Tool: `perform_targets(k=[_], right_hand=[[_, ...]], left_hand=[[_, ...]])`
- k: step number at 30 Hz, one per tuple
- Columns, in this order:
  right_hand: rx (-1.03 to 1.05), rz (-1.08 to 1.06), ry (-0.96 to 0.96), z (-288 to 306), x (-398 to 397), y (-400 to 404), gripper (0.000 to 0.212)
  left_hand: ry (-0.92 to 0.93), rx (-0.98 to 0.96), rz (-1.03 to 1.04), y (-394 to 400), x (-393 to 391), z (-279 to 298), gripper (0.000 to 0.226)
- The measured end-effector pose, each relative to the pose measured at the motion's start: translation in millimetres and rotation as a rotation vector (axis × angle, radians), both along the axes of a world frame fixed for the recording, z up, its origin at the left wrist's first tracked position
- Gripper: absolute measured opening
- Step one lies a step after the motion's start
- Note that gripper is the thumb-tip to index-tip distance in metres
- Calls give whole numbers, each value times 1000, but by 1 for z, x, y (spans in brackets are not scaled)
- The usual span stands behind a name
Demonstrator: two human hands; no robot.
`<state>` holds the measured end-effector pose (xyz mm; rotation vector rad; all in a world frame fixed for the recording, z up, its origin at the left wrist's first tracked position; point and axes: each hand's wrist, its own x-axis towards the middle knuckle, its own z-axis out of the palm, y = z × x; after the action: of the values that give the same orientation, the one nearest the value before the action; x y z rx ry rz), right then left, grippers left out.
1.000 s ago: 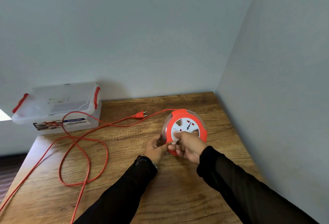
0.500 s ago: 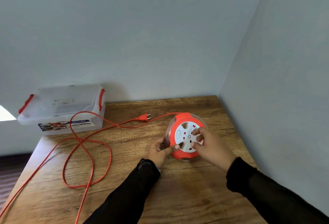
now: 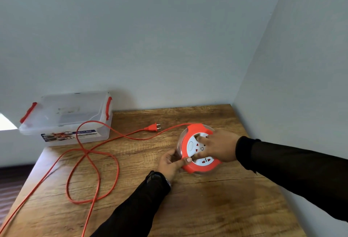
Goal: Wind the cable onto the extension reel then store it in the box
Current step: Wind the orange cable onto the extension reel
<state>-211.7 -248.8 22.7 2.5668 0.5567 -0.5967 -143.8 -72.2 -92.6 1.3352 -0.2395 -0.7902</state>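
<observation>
Right now her left hand (image 3: 170,163) has a pinching grip on the reel (image 3: 197,149) rim, while the right hand (image 3: 219,147) lies spread-fingered across its white socket face.

Your round plastic reel (image 3: 197,153) is orange with a white socket face and red socket marks. Left of it, your thin cable (image 3: 94,163) and two-pin plug (image 3: 152,127) are orange. The far-left clear plastic box (image 3: 69,116) has red latches; your wooden table (image 3: 207,208) is brown-grained; your sleeves are black.
</observation>
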Motion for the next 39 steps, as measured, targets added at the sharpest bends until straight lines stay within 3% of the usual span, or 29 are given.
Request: perform_targets(k=[9,13,20,28,33,36,39], right_hand=[[-82,0,64,4,6,8,71],[-101,-73,83,5,7,17,62],[-25,-164,-76,-4,6,24,56],[474,-843,-257,-36,-6,45,71],[675,-1154,-137,-30,1,44,80],[994,-1433,-54,-24,-2,45,87],[1339,-1632,-46,-25,-7,48,76]], left_hand=[[3,-31,7,0,1,1,55],[6,-24,-7,0,3,-1,47],[-2,-56,-17,2,3,-1,32],[-9,-71,-5,0,1,-1,38],[-36,-72,-18,2,1,-2,32],[-52,-72,-9,4,1,-4,29],[-53,-73,-2,3,2,-5,28]])
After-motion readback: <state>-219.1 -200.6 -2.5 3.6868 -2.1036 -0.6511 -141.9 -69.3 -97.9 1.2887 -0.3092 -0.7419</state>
